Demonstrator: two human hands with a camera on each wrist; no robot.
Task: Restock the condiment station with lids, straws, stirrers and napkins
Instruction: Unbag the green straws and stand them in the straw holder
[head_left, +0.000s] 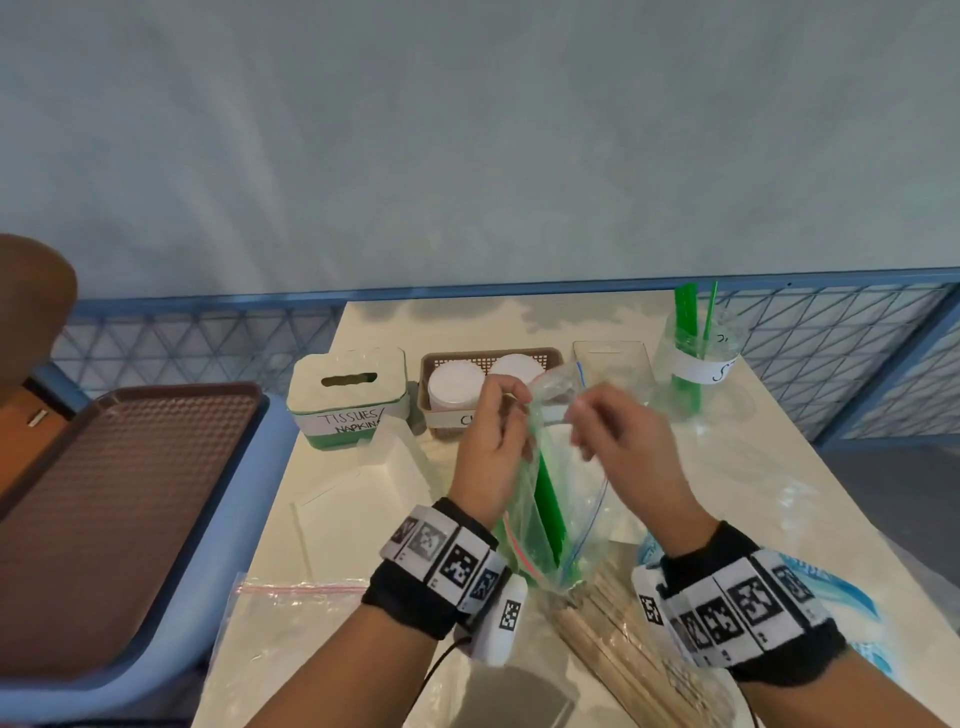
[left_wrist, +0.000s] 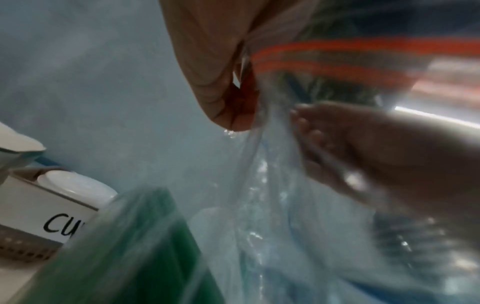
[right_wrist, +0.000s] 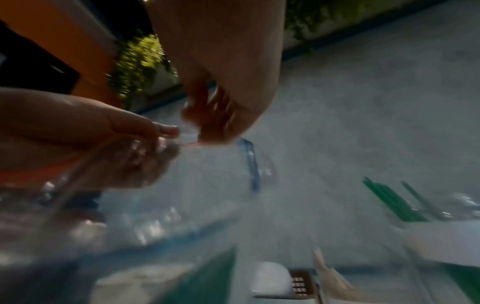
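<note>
In the head view, both hands hold a clear zip bag (head_left: 566, 499) upright over the table's middle. A bundle of green straws (head_left: 548, 493) stands inside it. My left hand (head_left: 511, 402) pinches the left side of the bag's mouth, and my right hand (head_left: 582, 418) pinches the right side. The left wrist view shows my left hand (left_wrist: 231, 115) gripping the red-striped bag (left_wrist: 262, 185) edge. The right wrist view is blurred, with my right hand (right_wrist: 207, 131) curled on the bag (right_wrist: 197, 185) rim. A labelled jar (head_left: 698, 364) at the back right holds a few green straws.
Along the back stand a tissue box (head_left: 348, 395), a brown basket (head_left: 550, 358) with white lids (head_left: 454, 387) and a clear container (head_left: 615, 371). A napkin stack (head_left: 374, 483) lies to the left, wooden stirrers (head_left: 623, 639) lie near me, and a brown tray (head_left: 119, 509) sits off-table to the left.
</note>
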